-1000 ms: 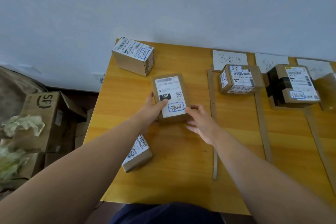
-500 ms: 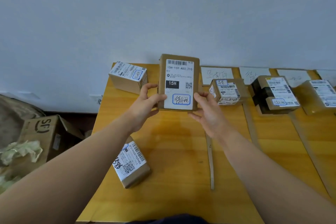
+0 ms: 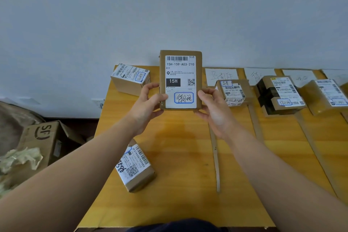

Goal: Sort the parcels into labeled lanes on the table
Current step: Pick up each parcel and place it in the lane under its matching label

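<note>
A flat brown parcel [image 3: 180, 79] with a white label marked 15H is held upright above the table, its label facing me. My left hand [image 3: 146, 106] grips its lower left edge and my right hand [image 3: 213, 109] grips its lower right edge. On the yellow table [image 3: 184, 156] lie two unsorted parcels, one at the far left corner [image 3: 130, 79] and one near my left forearm [image 3: 136, 167]. To the right, cardboard strips [image 3: 215, 156] mark lanes headed by handwritten paper labels [image 3: 221, 75]. Each lane holds a parcel: a small box [image 3: 233, 92], a black-taped box [image 3: 280, 95], and a parcel at the right edge [image 3: 326, 95].
An open SF cardboard box [image 3: 45, 141] with crumpled paper [image 3: 20, 158] stands on the floor left of the table. A pale wall runs behind the table's far edge. Bare tabletop lies under the held parcel.
Both hands lifted the 15H parcel off the table and tilted it upright with the label toward me. My view shifted right, showing more lanes.
</note>
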